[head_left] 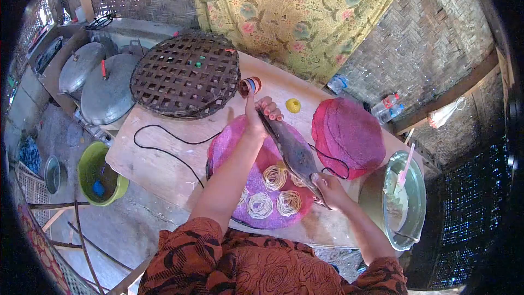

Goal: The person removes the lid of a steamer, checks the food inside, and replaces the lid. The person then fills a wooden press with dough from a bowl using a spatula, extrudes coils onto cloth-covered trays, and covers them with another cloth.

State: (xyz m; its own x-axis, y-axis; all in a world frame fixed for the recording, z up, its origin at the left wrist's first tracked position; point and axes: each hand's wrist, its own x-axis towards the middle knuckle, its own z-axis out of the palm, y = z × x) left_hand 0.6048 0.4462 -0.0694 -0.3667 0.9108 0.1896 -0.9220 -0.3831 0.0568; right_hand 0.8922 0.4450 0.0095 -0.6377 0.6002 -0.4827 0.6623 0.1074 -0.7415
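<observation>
My left hand (263,112) is wrapped round the upper end of a long dark wooden tool (292,150), with the thumb pointing up beside a striped round cup-like piece (250,86). Lower down, my right hand (329,190) grips the other end of the same tool, which slants across the view. Beneath it lies a round tray covered in pink and purple cloth (232,141). Several pale noodle-like coils (260,205) rest on that cloth, some partly hidden by the tool. A black cord (158,126) loops over the table on both sides of the tray.
On the wooden table (158,177) are a dark woven lattice rack (185,74), a stack of pink cloth rounds (349,136) and a yellow object (293,105). A bucket of pale dough (396,207) stands at the right, a green basin (90,175) at the lower left.
</observation>
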